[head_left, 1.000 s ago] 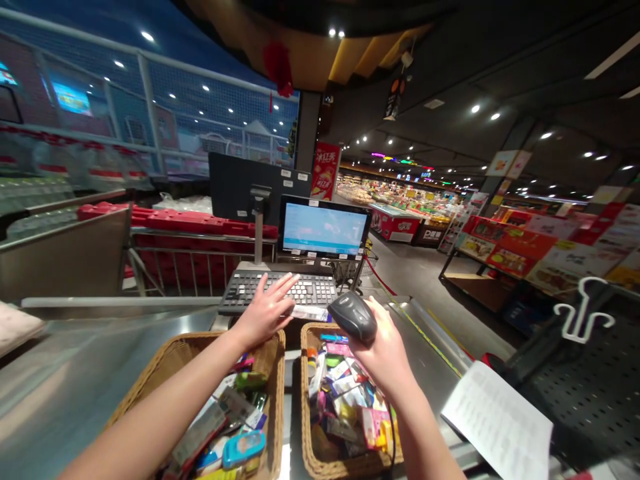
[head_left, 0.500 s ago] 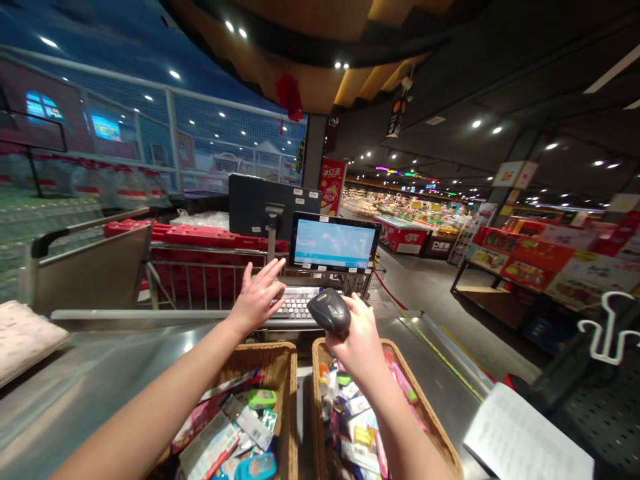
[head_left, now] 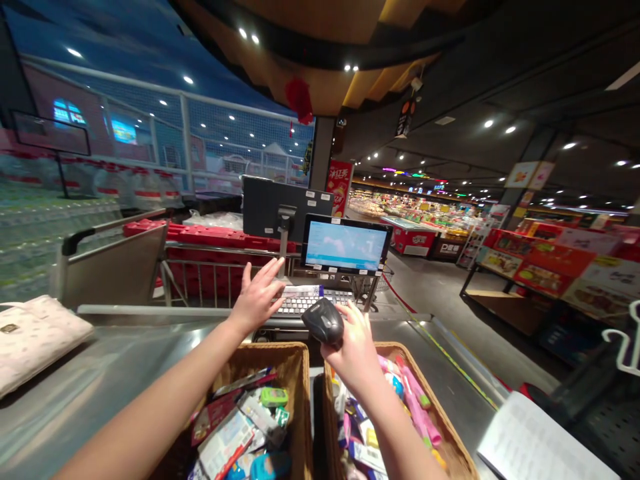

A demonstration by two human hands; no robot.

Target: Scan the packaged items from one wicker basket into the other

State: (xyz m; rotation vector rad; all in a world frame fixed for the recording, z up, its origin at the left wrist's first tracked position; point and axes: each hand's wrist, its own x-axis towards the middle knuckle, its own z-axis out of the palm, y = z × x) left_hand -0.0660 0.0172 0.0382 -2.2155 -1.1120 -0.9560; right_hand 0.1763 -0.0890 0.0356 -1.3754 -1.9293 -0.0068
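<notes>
My left hand (head_left: 259,293) hovers at the left end of a white keyboard (head_left: 300,305), its fingers stretched out and holding nothing. In my right hand (head_left: 354,343) is a black handheld barcode scanner (head_left: 324,321), its head tilted toward the left; the grip is mostly hidden by the hand. A lit screen (head_left: 347,245) stands behind the keyboard. Below my forearms are two wicker baskets, the left basket (head_left: 306,400) and the right basket (head_left: 440,413), both filled with small packaged goods.
A pale patterned bag (head_left: 43,340) lies on the metal counter (head_left: 130,353) at the left. White paper sheets (head_left: 545,440) lie at the lower right, near a white hook (head_left: 623,340). A dark monitor back (head_left: 263,208) and a shopping cart (head_left: 210,267) stand behind the counter.
The view has turned slightly to the left, so the surroundings sit further right. The scanner has shifted a little left and down against the screen. My left hand stays outstretched.
</notes>
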